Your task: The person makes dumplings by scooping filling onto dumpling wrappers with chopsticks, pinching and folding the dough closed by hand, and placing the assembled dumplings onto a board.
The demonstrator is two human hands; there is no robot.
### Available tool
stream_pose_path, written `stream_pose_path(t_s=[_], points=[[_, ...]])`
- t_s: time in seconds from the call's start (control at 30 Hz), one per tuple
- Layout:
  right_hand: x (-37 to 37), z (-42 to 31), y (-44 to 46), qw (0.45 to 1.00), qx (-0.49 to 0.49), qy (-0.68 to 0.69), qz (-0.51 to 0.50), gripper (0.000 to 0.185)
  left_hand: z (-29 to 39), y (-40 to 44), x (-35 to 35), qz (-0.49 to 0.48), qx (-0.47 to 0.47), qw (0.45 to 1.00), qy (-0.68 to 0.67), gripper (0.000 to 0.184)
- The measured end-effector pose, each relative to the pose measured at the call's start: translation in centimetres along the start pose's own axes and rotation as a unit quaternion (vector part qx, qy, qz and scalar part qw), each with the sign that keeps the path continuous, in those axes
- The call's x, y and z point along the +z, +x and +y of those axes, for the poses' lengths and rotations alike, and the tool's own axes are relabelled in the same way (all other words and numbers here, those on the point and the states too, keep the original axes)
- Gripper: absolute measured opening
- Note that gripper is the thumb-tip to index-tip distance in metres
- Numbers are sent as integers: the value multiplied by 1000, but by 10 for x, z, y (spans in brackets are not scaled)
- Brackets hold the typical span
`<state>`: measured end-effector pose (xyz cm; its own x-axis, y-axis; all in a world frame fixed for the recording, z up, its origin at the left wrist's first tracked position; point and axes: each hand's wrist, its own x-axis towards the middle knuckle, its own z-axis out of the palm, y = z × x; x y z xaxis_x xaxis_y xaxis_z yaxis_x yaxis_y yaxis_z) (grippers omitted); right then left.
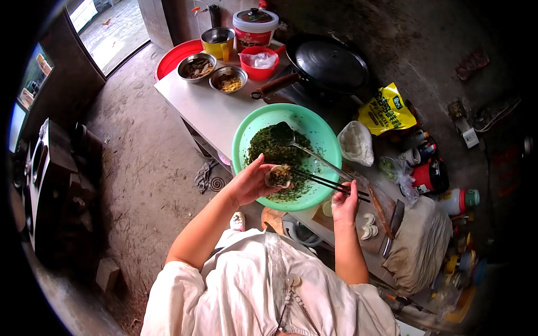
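Note:
My left hand (250, 182) is cupped around a dumpling wrapper (273, 178) with a small heap of filling in it. My right hand (345, 203) grips a pair of dark chopsticks (326, 182), their tips close to the wrapper. Beneath both lies a wide green basin (240, 133) holding chopped green filling (264, 148). A metal spatula (307, 150) leans in the basin, its handle over the right rim. To the right of my right hand, a few white folded dumplings (369, 226) rest on a board beside a rolling pin (381, 213) and a knife (394, 224).
A lidded black wok (330, 63) stands behind the basin. Two metal bowls (196, 67) and a red bowl (259, 64) sit at the back left of the table. On the right are a white bag (356, 143), a yellow packet (388, 110), a beige cloth (420, 246) and several jars.

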<state>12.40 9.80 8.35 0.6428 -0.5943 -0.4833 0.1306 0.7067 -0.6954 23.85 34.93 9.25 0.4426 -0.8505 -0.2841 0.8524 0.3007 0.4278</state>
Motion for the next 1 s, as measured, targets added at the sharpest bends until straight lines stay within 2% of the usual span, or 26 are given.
stream_pose_path(t_s=[0.07,0.13,0.2,0.33,0.43,0.57,0.7,0.8,0.9,1.0], points=[[-5,-7,6,998,13,67,-15,28,1,-1,-7,24,20,1000,-2,60],[0,-12,1,990,-107,-84,28,31,4,-7,-7,37,21,999,-9,60],[-1,-15,-1,978,-158,-128,35,32,5,-10,-12,35,28,999,-8,60],[2,-11,1,995,-88,-54,2,32,6,-11,-13,32,25,999,-21,60],[7,-2,2,1000,1,-11,-10,24,7,-12,-5,-4,24,999,-33,59],[-1,13,12,1000,29,-5,-7,29,8,-12,3,-9,19,999,-45,57],[2,15,5,999,37,-33,-2,24,8,-12,6,11,17,999,-42,58],[5,13,3,999,44,1,-13,25,7,-11,6,13,14,999,-38,60],[9,14,1,998,25,-48,-22,26,8,-11,13,4,22,1000,-8,61],[9,9,3,998,1,-37,-45,27,7,-9,9,-9,19,1000,-22,59]])
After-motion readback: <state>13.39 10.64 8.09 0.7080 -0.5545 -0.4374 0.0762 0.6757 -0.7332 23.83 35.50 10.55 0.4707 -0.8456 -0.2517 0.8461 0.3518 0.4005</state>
